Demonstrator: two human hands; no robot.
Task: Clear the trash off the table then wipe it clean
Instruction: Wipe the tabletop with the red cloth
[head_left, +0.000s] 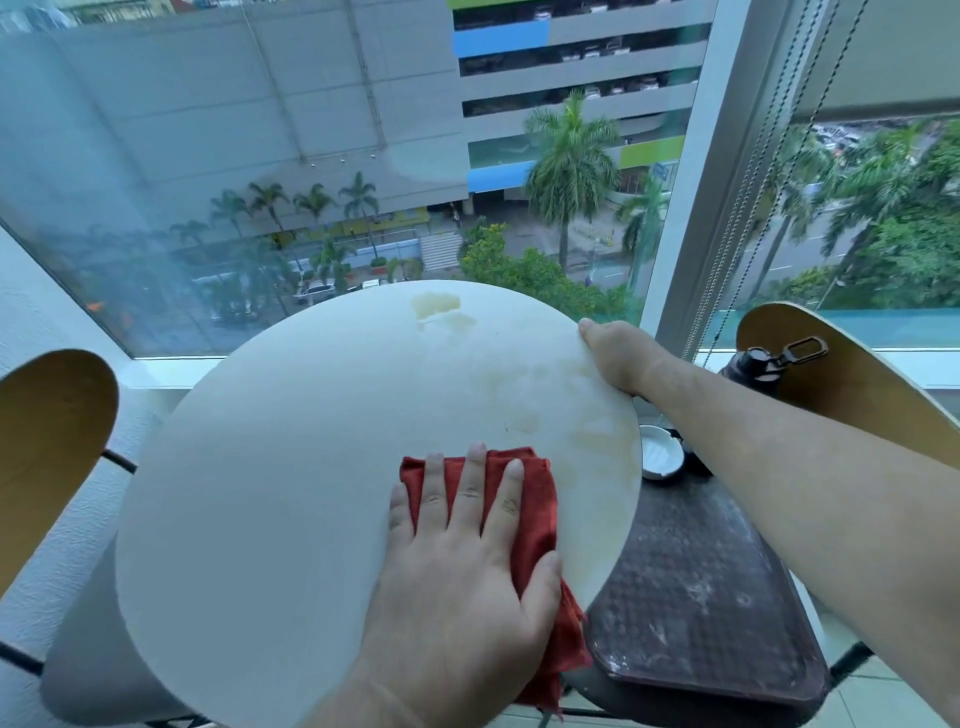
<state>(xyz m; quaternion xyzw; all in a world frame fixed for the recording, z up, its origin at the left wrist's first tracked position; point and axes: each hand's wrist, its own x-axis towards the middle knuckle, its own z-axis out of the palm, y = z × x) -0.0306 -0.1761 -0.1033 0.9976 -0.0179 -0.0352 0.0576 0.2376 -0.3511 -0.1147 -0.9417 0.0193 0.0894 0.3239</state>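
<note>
Filling the middle of the frame, the round white desk (270, 467) has a dark patterned chair seat (701, 597) at its lower right. The left hand (467, 561) presses flat, fingers straight and spread, on a folded red cloth (540, 499) at lower centre, which drapes over the near rim. The right hand (618, 353) grips the desk's upper-right rim. Yellowish stains (436, 304) mark the far side. A small white ashtray (660, 452) sits at the seat's far end.

Fingers of right hand (618, 358) under table (285, 467) rim (unseen), bottle (750, 364) partly behind forearm (779, 467)

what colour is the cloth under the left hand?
Red. The cloth lies under the left hand on the white table; head view shows it best.
</note>
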